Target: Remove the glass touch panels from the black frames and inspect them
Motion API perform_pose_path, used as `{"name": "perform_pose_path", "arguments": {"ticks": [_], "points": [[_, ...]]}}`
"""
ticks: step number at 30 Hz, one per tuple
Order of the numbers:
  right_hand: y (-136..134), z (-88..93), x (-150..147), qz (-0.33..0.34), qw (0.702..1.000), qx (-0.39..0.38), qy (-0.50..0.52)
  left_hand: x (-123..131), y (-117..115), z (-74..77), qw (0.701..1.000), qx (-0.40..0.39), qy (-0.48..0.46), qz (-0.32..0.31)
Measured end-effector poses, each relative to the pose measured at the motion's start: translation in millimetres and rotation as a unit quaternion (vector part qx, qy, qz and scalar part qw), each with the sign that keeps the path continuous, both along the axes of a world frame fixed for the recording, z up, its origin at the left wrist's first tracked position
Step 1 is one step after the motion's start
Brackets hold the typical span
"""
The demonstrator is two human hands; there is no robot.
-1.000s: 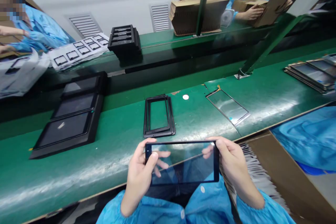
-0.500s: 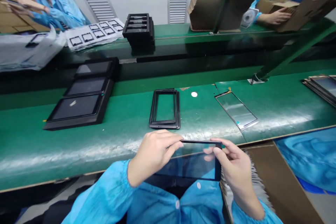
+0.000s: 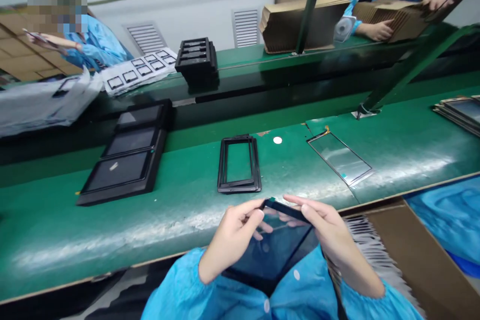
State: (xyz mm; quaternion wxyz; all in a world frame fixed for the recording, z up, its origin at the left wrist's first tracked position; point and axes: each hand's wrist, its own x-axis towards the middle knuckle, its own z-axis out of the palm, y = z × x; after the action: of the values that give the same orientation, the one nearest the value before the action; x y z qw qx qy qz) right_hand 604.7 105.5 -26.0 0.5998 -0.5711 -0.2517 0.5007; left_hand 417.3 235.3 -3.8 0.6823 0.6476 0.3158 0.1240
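Note:
Both my hands hold a black-bordered clear touch panel [image 3: 275, 250] in front of my chest, tilted, with a small green tab at its upper edge. My left hand [image 3: 234, 235] pinches the panel's upper left corner between thumb and fingers. On the other side, my right hand [image 3: 328, 227] grips the upper right corner, thumb on top and fingers seen behind the glass. A small stack of black rectangular frames [image 3: 221, 170] lies on the green bench just beyond my hands. To the right, another clear panel [image 3: 341, 157] with a yellow flex tail lies flat on the bench.
At left, a black tray [image 3: 159, 155] holds three dark screens. Stacked panels [image 3: 459, 115] lie far right. Black trays [image 3: 197, 60] and cardboard sheets [image 3: 303, 25] stand on the back shelf. A green post [image 3: 405, 70] rises at right. Two co-workers in blue sit opposite.
The panel has turned in my hands, so its green-tabbed edge now points away from me. My left hand has shifted right and grips a corner. My view has also moved slightly.

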Motion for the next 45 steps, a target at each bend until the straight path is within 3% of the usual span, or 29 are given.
{"name": "perform_pose_path", "arguments": {"ticks": [3,8,20,23,25,27,28,30,33,35,38,42,44,45], "points": [[0,-9.5,5,-0.038,0.999,-0.005,0.005,-5,-5,-4.7,0.992,-0.104,-0.037,0.064],[2,-8.6,1,-0.071,0.996,0.01,0.046,-7,-12,-4.3,0.981,-0.135,-0.068,0.119],[-2,17.4,-4,-0.078,0.991,0.033,-0.101,-15,-10,-11.4,0.987,-0.105,-0.056,0.105],[1,19.5,-8,-0.046,0.99,0.031,-0.132,-15,-7,-6.5,0.998,0.002,-0.015,0.063],[6,19.5,-12,0.016,0.987,0.024,-0.158,-13,-7,-3.5,0.996,0.081,0.013,-0.02],[11,18.0,-15,0.049,0.983,0.026,-0.173,-10,-8,-3.0,0.99,0.091,0.024,-0.101],[13,16.5,-13,0.03,0.982,0.031,-0.185,-9,-8,-3.7,0.991,0.066,0.028,-0.115],[11,12.2,-4,-0.068,0.966,0.043,-0.246,-9,-8,-5.9,0.996,-0.005,0.032,-0.079],[-3,1.4,21,-0.196,0.917,0.037,-0.345,-16,-5,-8.4,0.996,-0.077,0.014,0.034],[-15,-7.2,33,-0.195,0.936,0.021,-0.294,-21,-1,-8.7,0.992,-0.092,-0.015,0.083],[-26,-14.8,36,-0.141,0.982,0.008,-0.123,-25,2,-9.7,0.987,-0.093,-0.043,0.122],[-28,-8.5,25,-0.128,0.989,0.015,-0.068,-25,2,-12.7,0.99,-0.071,-0.033,0.118],[-25,-2.3,21,-0.134,0.987,0.011,-0.084,-24,2,-11.6,0.992,0.017,-0.025,0.123],[-24,0.6,18,-0.135,0.986,0.009,-0.093,-24,3,-9.7,0.986,0.099,-0.018,0.136]]}}
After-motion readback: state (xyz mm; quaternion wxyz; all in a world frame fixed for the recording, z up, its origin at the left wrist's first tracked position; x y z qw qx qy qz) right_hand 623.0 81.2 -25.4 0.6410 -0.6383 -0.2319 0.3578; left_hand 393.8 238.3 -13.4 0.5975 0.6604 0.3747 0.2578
